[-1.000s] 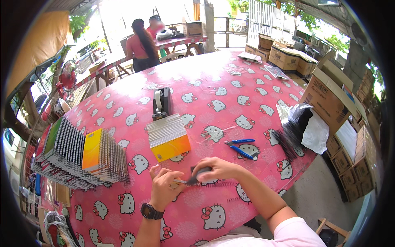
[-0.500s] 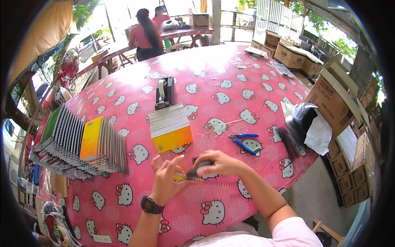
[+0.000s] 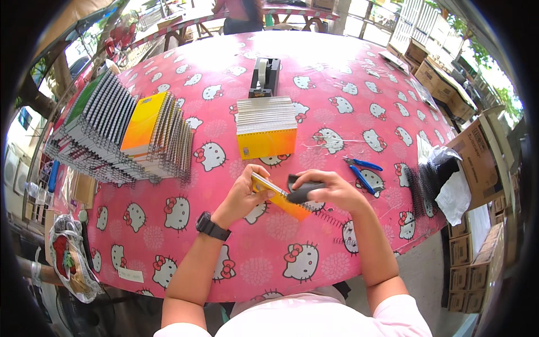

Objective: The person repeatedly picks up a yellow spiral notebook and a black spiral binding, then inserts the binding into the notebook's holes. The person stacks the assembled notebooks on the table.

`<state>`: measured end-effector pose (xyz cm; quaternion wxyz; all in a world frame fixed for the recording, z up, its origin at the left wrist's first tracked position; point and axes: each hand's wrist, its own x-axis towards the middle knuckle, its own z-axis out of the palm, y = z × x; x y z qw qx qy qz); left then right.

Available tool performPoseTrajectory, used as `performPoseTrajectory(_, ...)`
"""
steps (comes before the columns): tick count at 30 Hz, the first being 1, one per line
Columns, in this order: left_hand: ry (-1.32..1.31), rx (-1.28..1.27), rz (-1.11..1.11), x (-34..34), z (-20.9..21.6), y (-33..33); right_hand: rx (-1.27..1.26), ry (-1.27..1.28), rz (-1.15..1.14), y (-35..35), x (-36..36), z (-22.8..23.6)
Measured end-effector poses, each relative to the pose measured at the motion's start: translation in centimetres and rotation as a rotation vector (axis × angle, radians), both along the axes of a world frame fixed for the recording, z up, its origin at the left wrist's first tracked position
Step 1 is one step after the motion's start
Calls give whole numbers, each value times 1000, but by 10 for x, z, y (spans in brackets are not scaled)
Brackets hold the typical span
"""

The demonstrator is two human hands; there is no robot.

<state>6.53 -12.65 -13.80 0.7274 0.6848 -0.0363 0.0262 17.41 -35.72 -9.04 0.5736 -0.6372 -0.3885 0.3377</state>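
My left hand (image 3: 245,191) is closed on a yellow-orange notebook (image 3: 293,209), held tilted above the table. In my right hand (image 3: 336,189) is a rounded dark grey hand-held tool (image 3: 304,192), pressed against the notebook's spine edge. A dark spiral binding coil (image 3: 330,219) trails from that edge toward the lower right. Just beyond my hands stands a stack of unbound yellow-covered notebooks (image 3: 266,143). Blue-handled cutting pliers (image 3: 364,173) lie spread to the right of my right hand.
A black tape dispenser (image 3: 265,78) stands behind the yellow stack. Piles of spiral-bound notebooks (image 3: 147,126) occupy the left side. Loose black coils (image 3: 420,191) lie by the right edge, near a cardboard box (image 3: 476,163). A person (image 3: 242,17) is at a far table.
My view has tipped downward, so the table things sit higher. The notebook has turned, its cover now showing more. The tool remains in my right hand at its edge.
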Motion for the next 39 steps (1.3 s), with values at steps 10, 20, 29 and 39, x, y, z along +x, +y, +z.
performPoseTrajectory(10, -50, 30, -18, 1, 0, -3, -126, -186, -164, 2, -4, -2)
performPoseTrajectory(20, -46, 35, -55, 3, -6, -4, 250, 76, -54, 2, -3, -5)
performPoseTrajectory(29, -81, 32, -50, 2, -14, -8, 125, -68, -71, 11, -13, 0)
performPoseTrajectory(39, -101, -13, -55, 1, -16, -11, -198, -364, -252, 12, -7, -11)
